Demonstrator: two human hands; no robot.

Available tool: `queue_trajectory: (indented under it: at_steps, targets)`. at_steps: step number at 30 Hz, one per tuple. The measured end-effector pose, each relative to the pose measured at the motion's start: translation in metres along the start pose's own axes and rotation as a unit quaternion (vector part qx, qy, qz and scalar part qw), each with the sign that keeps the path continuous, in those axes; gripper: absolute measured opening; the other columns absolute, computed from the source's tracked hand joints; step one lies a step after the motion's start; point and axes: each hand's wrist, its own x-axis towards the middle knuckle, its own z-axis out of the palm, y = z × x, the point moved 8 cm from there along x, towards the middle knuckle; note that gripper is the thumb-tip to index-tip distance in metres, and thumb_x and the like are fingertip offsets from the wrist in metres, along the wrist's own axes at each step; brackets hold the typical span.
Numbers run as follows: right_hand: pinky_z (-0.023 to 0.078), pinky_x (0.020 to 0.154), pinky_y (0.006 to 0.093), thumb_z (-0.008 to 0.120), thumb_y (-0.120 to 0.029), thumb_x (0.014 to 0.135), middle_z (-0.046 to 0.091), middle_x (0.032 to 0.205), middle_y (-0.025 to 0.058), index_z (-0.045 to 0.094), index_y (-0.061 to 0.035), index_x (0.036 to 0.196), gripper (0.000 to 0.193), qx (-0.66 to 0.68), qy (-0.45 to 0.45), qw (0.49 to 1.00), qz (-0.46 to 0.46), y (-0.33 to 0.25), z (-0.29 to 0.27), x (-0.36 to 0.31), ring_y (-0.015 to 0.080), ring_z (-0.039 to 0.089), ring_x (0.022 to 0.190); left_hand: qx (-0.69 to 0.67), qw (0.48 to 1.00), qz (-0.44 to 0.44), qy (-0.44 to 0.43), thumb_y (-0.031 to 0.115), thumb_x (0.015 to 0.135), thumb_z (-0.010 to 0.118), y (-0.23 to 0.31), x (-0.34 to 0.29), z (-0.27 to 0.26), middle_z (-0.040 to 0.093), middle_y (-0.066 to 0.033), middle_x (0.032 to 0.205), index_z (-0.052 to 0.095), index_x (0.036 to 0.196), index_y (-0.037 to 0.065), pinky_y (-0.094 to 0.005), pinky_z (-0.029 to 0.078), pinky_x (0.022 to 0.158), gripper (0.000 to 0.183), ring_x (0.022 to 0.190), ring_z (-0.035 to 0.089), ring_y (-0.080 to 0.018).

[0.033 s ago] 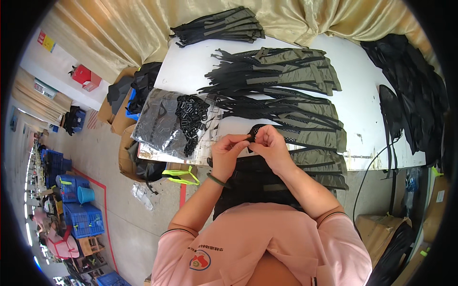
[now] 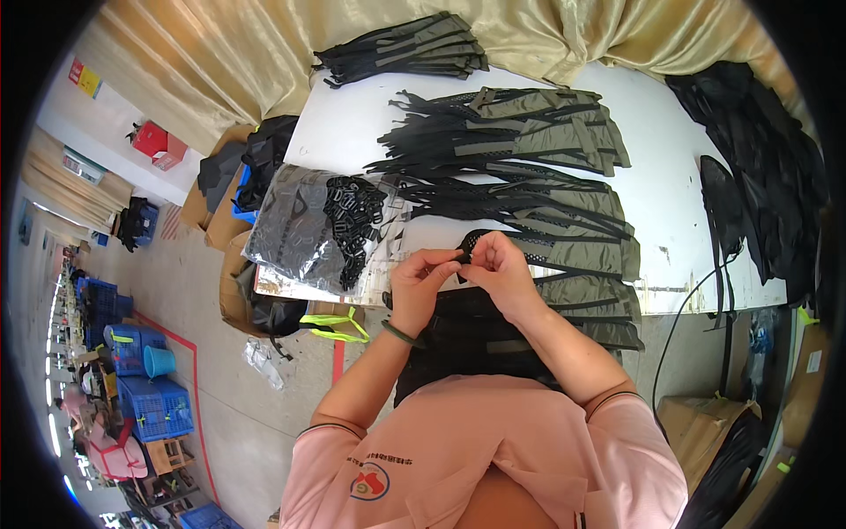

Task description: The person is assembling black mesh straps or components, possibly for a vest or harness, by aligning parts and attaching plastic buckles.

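Close together at the table's near edge, my left hand (image 2: 422, 280) and my right hand (image 2: 504, 276) both pinch the end of a black mesh strap (image 2: 473, 238). The strap curls up between my fingertips; any small part held there is hidden. Around my hands lie black and olive-green strap pieces (image 2: 577, 242), fanned across the table with their narrow black ends pointing left. More of this black fabric (image 2: 480, 339) drapes over the near edge towards my body. Left of my hands, a heap of black plastic buckles (image 2: 352, 216) lies on a clear plastic bag (image 2: 295, 234).
The white table (image 2: 339, 132) also bears a bundle of straps (image 2: 405, 48) at its far edge and black fabric (image 2: 749, 167) on the right. A dark cable (image 2: 674, 344) hangs over the near right edge. Cardboard boxes (image 2: 233, 282) stand left; another box (image 2: 701, 432) stands low right.
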Motion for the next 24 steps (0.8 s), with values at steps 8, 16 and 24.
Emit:
queue_trajectory:
  at_steps: [8,16,24]
  targets:
    - [0.046,0.061,0.0226,0.065,0.009,0.075,0.055,0.073,0.0014,0.047,-0.0060,0.089,0.027,0.084,-0.070,0.985,0.135,0.016,0.000,-0.003,0.0110,0.058,0.069,0.066,0.989,0.094,-0.093,-0.008,0.080,0.063,0.015,-0.009,0.011,0.063,-0.0105,0.103,0.061,0.099,-0.001,-0.0262,0.048,0.084,0.020,0.095,0.060,-0.0157]
    - [0.044,0.061,0.0203,0.062,-0.004,0.085,0.058,0.081,-0.0005,0.054,-0.0042,0.100,0.017,0.107,-0.029,0.989,0.096,-0.005,0.002,-0.006,0.0074,0.054,0.068,0.014,0.990,0.068,-0.125,-0.009,0.074,0.068,0.003,-0.011,0.022,0.051,-0.0057,0.109,0.056,0.102,0.003,-0.0291,0.044,0.090,0.032,0.103,0.052,-0.0161]
    - [0.043,0.060,0.0196,0.061,-0.013,0.088,0.060,0.080,-0.0008,0.063,-0.0010,0.095,0.014,-0.134,-0.126,0.979,0.083,-0.015,-0.003,0.000,0.0048,0.051,0.068,0.030,0.986,0.045,-0.161,-0.015,0.071,0.065,-0.006,-0.014,0.023,0.048,-0.0057,0.108,0.060,0.096,0.006,-0.0283,0.046,0.088,0.034,0.099,0.053,-0.0180]
